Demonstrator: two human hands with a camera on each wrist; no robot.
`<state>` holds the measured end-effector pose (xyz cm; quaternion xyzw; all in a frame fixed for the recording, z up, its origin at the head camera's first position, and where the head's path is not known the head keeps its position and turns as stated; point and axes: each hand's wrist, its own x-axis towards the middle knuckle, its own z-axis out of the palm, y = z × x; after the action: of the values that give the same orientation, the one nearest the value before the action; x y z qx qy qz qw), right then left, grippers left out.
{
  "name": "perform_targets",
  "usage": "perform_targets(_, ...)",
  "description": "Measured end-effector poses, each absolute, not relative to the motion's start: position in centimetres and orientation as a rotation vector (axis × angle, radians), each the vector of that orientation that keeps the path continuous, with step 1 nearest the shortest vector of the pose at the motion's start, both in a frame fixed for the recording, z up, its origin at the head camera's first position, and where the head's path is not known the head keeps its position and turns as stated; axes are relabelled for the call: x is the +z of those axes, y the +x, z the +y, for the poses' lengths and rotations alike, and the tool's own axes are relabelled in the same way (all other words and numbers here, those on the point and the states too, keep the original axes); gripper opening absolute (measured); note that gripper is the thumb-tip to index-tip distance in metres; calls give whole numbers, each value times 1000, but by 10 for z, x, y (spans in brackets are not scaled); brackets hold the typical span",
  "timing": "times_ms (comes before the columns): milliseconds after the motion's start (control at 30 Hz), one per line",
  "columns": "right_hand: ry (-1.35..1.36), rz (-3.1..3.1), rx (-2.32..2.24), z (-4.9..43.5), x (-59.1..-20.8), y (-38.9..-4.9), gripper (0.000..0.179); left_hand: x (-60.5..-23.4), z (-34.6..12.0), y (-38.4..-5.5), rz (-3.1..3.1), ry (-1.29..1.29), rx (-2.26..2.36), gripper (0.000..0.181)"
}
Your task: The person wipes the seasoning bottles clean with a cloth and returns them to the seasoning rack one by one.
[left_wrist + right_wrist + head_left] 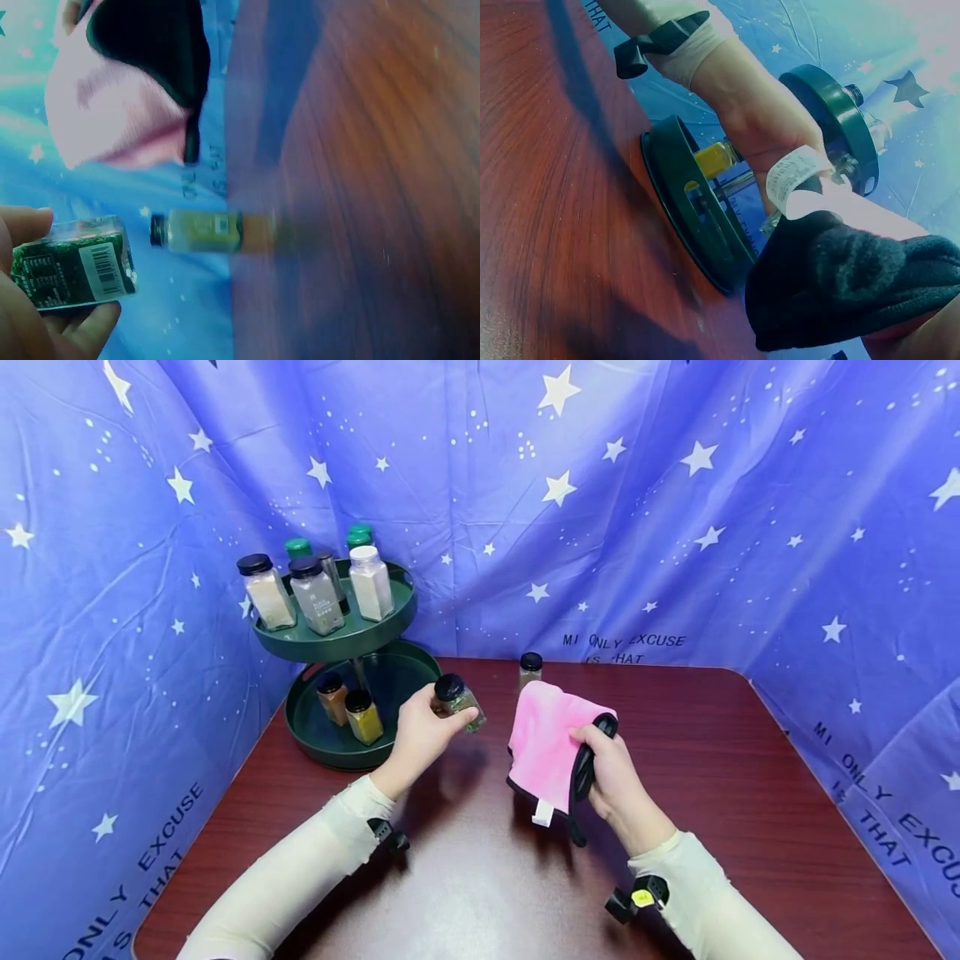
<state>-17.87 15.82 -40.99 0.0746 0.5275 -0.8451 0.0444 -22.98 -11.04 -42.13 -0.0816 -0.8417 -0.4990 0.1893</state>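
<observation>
A: ok that pink cloth [551,735] looks soft, matt and kinda fuzzy, right?

B: yeah, and its black side is plush, a bit rough. The white tag [542,812] looks smooth, can't tell if paper or fabric.

A: and the held jar [465,706]?

B: clear and shiny, glass or plastic, no idea which. Its black lid [449,686] reads as smooth plastic.

A: tabletop [465,868] looks like reddish wood grain, glossy enough for glare.

B: yep. Green rack [341,649] is smooth with a slight sheen, backdrop [637,568] is creased fabric, sleeves [300,860] matt fabric.
</observation>
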Motion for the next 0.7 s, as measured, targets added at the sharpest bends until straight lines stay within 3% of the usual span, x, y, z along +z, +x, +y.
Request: perform_targets(700, 143, 1567, -2581, 159, -412, -173, 13, -421, -162, -258, -2509, 157, -1219, 45)
